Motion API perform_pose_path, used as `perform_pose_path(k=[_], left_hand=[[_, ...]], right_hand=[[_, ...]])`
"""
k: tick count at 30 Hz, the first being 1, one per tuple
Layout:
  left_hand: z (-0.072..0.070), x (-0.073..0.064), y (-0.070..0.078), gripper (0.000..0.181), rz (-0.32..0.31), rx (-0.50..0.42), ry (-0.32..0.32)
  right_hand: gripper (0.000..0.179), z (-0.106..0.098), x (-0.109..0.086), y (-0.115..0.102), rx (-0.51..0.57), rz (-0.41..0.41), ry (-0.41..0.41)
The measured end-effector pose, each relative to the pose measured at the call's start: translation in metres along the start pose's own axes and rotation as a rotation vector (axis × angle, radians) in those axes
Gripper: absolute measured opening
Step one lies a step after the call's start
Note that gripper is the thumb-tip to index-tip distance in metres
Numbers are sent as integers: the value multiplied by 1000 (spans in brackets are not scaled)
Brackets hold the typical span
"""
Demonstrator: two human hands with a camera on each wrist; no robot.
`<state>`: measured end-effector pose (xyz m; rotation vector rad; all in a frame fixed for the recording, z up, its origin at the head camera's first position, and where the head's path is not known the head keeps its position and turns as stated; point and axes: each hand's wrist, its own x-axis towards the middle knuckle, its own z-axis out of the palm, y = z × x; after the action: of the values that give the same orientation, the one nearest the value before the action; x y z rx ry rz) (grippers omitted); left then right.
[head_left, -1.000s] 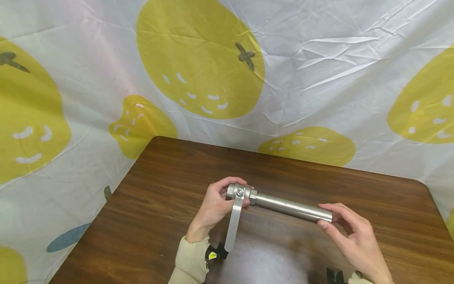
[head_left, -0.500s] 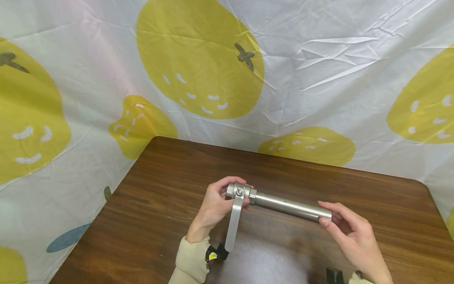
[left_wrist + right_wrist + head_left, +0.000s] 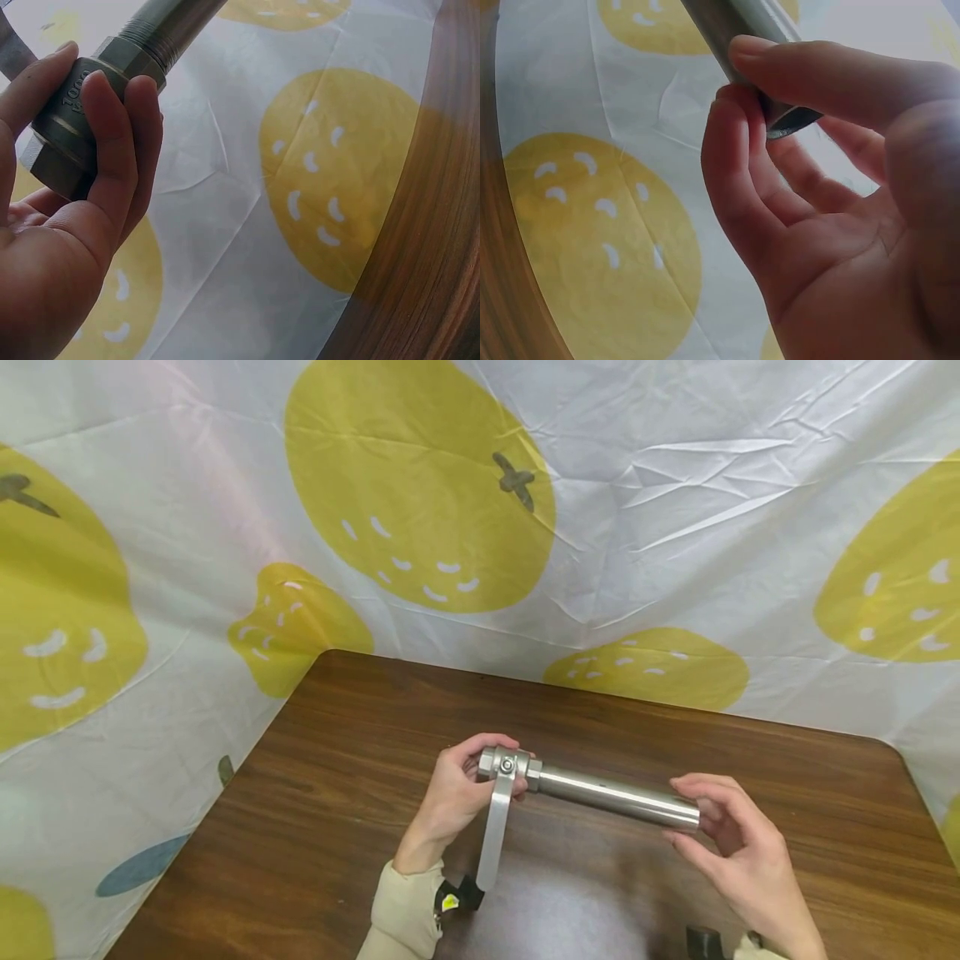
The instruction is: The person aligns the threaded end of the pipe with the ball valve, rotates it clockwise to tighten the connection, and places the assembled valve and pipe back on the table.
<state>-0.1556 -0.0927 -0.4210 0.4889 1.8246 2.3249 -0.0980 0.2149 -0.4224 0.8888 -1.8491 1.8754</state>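
Note:
In the head view, my left hand (image 3: 453,793) grips a steel ball valve (image 3: 510,762), its lever handle (image 3: 493,839) pointing down toward me. Screwed to the valve is a straight metal pipe (image 3: 607,793), slanting down to the right above the table. Threads show at the joint in the left wrist view, where my fingers wrap the valve body (image 3: 67,112). My right hand (image 3: 738,852) curves loosely around the pipe's free end, thumb below and fingers above. Small gaps seem to show there. In the right wrist view the pipe's open end (image 3: 791,120) sits between thumb and fingers.
Below the hands lies a brown wood-grain table (image 3: 360,777). A white curtain (image 3: 637,552) with yellow fruit prints hangs along its back and left edges. Black wrist mounts (image 3: 705,941) show near both sleeves.
My right thumb and fingers have spread slightly apart around the pipe's end, and the pipe has turned a little about its length. The left hand and valve stay in place.

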Motion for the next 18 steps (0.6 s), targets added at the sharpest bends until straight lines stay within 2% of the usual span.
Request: perform_pose_path(k=[6,14,18], left_hand=[[-1,-1,-1,51,6,13,-11],[-1,0,-1,50,21,13,-18],[-2,0,-1,49,15,20,-12]], right_hand=[[47,2,1,0,-26,-30,8],[46,3,1,-2,-51,-27,10],[46,4,2,-3,-98,-17,19]])
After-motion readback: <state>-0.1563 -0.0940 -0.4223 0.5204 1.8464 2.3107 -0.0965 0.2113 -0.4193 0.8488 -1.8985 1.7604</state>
